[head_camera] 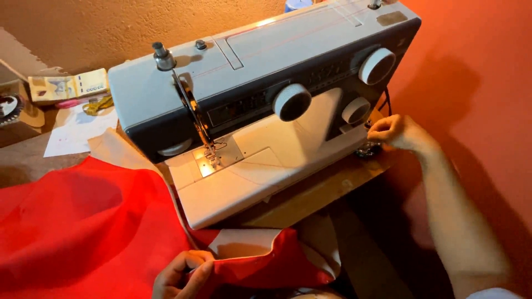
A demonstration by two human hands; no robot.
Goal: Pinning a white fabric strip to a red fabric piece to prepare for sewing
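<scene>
Both hands are working around the sewing machine (266,105), which is sitting on the wooden table (332,188). At the near edge of the machine's bed, the left hand (183,275) is clenching a fold of the red fabric (83,227), fingers curled tight over it. That fabric is spreading out to the left of the machine, with a pale lining (244,242) showing where it is turned back. At the machine's right end, the right hand (396,133) is pinching something small beside a dark round part (368,148); what it is gripping cannot be told. Behind the machine's left end, papers (77,130) and banknotes (66,86) are lying, and no containers are showing clearly.
</scene>
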